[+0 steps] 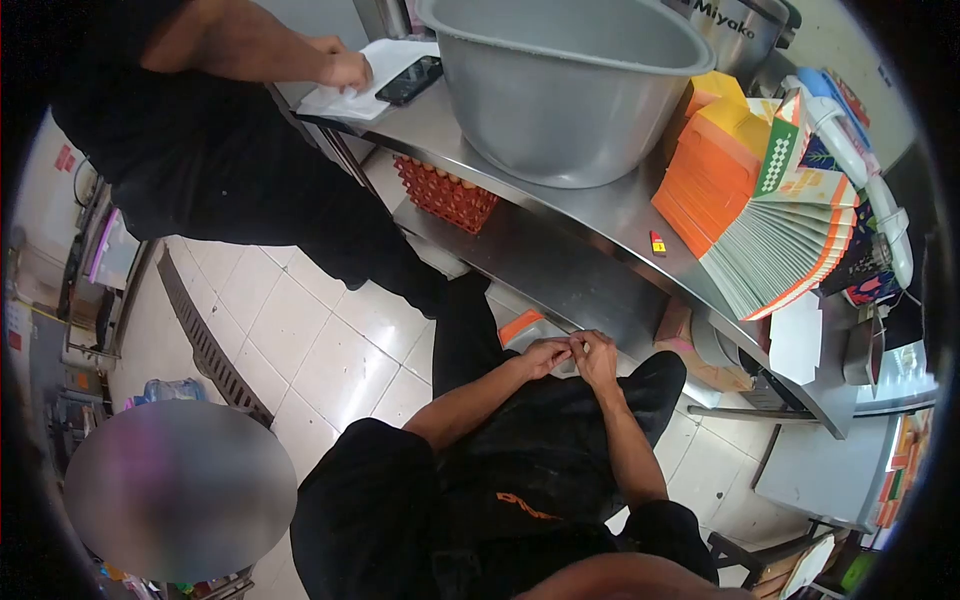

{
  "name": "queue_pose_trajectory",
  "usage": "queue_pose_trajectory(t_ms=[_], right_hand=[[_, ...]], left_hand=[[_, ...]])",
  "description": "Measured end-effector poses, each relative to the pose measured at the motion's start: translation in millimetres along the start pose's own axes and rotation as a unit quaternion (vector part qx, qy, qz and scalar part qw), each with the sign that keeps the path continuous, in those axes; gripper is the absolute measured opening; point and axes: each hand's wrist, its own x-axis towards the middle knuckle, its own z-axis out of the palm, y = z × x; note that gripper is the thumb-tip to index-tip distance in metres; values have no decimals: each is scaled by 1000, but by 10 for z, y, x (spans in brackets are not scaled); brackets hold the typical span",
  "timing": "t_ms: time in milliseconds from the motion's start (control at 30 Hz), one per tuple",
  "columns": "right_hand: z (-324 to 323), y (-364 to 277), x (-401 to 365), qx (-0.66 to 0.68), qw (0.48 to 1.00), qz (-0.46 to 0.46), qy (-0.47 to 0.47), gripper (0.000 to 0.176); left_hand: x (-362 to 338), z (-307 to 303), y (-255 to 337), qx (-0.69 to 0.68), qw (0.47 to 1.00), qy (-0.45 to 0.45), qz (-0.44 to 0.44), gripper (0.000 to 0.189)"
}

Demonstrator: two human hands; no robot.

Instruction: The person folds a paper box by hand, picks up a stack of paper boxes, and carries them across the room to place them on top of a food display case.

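My left hand (546, 357) and my right hand (597, 361) meet over my lap, in front of the steel table. Their fingers are pinched together at the tips, and I cannot tell what, if anything, is between them. Just beyond my left hand an orange and white piece (520, 325) shows low down, partly hidden by the hands. My black apron (500, 470) with orange lettering covers my lap below both forearms.
On the steel table (615, 215) stand a big grey tub (570, 110), stacked orange folded boxes (705, 175) and a small red-yellow packet (657, 243). A red egg tray (445, 192) sits underneath. At left, another person's hand (347, 71) rests on white paper (350, 98) beside a phone (410, 80).
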Motion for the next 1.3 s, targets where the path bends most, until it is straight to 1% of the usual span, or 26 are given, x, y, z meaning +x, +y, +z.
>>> queue_pose_trajectory(t_ms=[33, 133, 167, 267, 333, 433, 467, 533, 567, 633, 667, 733, 767, 800, 833, 867, 933, 967, 1067, 1100, 1167, 1200, 1267, 1300], right_hand=[[45, 38, 29, 33, 999, 1, 17, 13], [101, 102, 42, 25, 999, 35, 18, 15], [113, 112, 52, 47, 997, 63, 14, 15], [113, 107, 92, 113, 984, 139, -3, 15], [81, 107, 134, 158, 970, 181, -22, 15], [89, 164, 133, 196, 965, 176, -14, 14], [104, 190, 132, 186, 969, 159, -11, 15], [127, 216, 95, 167, 978, 128, -5, 17], [119, 233, 51, 154, 979, 133, -10, 17], [98, 201, 58, 133, 982, 131, -15, 18], [102, 192, 48, 124, 986, 112, -9, 19], [99, 209, 48, 84, 995, 49, -9, 18], [-20, 57, 61, 95, 994, 45, -24, 17], [-5, 56, 68, 75, 996, 28, -27, 17], [58, 70, 51, 44, 999, -11, 27, 17], [52, 22, 90, 31, 998, -35, 29, 17], [14, -70, 53, 1, 996, -82, 21, 17], [13, -105, 38, -8, 997, -80, 18, 17], [-24, -133, 29, -51, 995, -90, 8, 16], [8, -74, 17, -63, 994, -92, 5, 16], [124, 113, -9, -85, 992, -89, 3, 16], [105, 93, -10, -73, 995, -74, -4, 16], [69, 52, -38, -47, 998, -46, -15, 15], [50, 10, -32, -55, 997, -54, 0, 15]], left_hand=[[-1, 13, 25, -5, 1000, -2, 4, 28], [48, -50, -14, -32, 999, -23, 15, 32], [83, -86, -18, -41, 998, -33, 19, 34], [-7, -29, 33, -65, 995, -66, 38, 32], [-89, 27, 70, -57, 996, -58, 48, 34], [-175, 67, 89, -58, 994, -72, 55, 36], [-189, 78, 98, -59, 993, -81, 57, 36], [-178, 68, 92, -51, 995, -69, 51, 34], [-178, 61, 81, -47, 996, -62, 48, 33], [-4, -145, -59, -116, 980, -159, 29, 34], [75, -237, -57, -142, 967, -208, 28, 36], [-13, -118, -32, -154, 978, -139, 24, 35], [122, -277, -109, -138, 969, -204, 34, 32], [252, -453, -81, -118, 956, -267, 34, 29], [134, -341, 22, -89, 973, -205, 58, 24], [2, -224, 24, -64, 984, -142, 81, 20], [87, -369, 7, -76, 987, -125, 73, 18], [108, -438, 22, -89, 987, -115, 73, 18], [-204, -84, 67, -69, 993, -29, 94, 19], [-129, -156, 44, -37, 995, -20, 88, 19], [-54, -196, -4, -36, 996, -4, 77, 19], [-58, -198, 7, -35, 997, 7, 69, 20], [-49, -191, 14, 12, 996, -43, 83, 22], [-14, -224, 23, 34, 993, -72, 81, 23]])
